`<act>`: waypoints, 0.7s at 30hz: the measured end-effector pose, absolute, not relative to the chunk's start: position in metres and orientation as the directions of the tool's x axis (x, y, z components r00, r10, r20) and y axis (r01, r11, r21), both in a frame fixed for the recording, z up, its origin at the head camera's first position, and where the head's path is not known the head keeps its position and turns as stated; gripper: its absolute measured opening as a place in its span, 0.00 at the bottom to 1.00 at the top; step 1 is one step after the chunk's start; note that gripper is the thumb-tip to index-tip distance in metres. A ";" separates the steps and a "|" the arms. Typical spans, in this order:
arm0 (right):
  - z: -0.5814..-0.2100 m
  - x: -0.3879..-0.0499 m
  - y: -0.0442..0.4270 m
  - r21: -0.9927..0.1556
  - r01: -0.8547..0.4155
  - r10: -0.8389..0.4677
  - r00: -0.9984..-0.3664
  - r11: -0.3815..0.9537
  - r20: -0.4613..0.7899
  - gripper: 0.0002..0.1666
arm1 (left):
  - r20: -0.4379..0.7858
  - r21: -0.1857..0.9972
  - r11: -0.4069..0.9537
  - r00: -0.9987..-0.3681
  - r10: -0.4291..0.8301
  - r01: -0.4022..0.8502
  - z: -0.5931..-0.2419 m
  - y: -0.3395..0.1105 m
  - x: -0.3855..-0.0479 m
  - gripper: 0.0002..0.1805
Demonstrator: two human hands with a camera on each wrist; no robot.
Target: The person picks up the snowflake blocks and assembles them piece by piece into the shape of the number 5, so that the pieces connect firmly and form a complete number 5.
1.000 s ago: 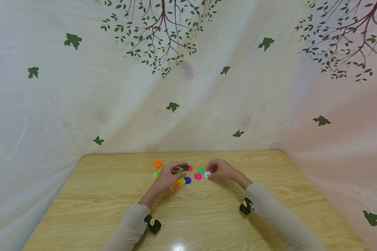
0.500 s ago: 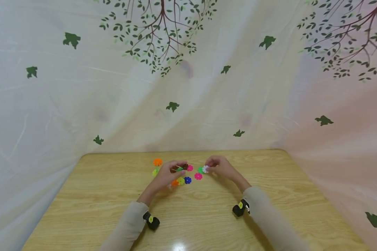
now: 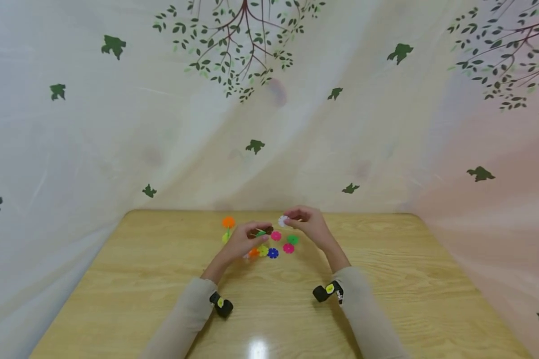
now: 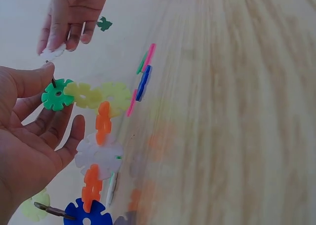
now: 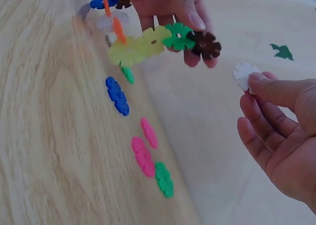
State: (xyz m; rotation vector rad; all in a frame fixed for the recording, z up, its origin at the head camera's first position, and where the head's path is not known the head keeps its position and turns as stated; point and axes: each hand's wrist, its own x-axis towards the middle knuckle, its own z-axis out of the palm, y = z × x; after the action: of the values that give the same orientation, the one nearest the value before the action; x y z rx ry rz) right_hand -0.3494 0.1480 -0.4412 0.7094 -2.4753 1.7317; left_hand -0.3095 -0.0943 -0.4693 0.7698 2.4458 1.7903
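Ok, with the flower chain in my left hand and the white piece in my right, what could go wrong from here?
Your right hand pinches the white piece near its edge, so it might slip and drop. Your left hand grips the chain close to the brown end piece, with the rest unsupported by that hand, so pressing there could twist or loosen it.

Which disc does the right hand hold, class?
The white flower-shaped plastic disc, pinched by the right hand; others lie on the wooden table or join the left hand's multicoloured chain.
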 end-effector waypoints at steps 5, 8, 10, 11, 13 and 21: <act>-0.434 -0.341 0.142 -0.893 -0.366 -0.364 -0.894 0.260 0.261 0.13 | 0.284 0.893 0.216 -0.867 0.410 0.395 -0.470 -0.092 -0.310 0.20; -0.434 -0.339 0.141 -0.905 -0.345 -0.369 -0.898 0.251 0.240 0.14 | 0.283 0.897 0.209 -0.869 0.406 0.389 -0.471 -0.092 -0.310 0.20; -0.435 -0.338 0.141 -0.909 -0.338 -0.371 -0.899 0.245 0.234 0.14 | 0.278 0.900 0.209 -0.874 0.398 0.382 -0.472 -0.093 -0.310 0.20; -0.436 -0.338 0.140 -0.910 -0.337 -0.373 -0.898 0.241 0.234 0.14 | 0.278 0.901 0.210 -0.877 0.393 0.379 -0.473 -0.093 -0.310 0.20; -0.439 -0.338 0.139 -0.910 -0.339 -0.376 -0.896 0.238 0.236 0.14 | 0.278 0.902 0.212 -0.880 0.386 0.377 -0.473 -0.093 -0.309 0.20; -0.443 -0.338 0.137 -0.899 -0.352 -0.376 -0.895 0.259 0.242 0.11 | 0.283 0.893 0.227 -0.878 0.386 0.388 -0.474 -0.090 -0.309 0.20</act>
State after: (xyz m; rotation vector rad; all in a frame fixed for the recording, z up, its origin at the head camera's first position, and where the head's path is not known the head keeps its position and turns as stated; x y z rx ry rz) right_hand -0.3384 0.1370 -0.4433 0.7250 -2.5094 1.7831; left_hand -0.3086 -0.0903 -0.4736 0.7772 2.4619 1.7932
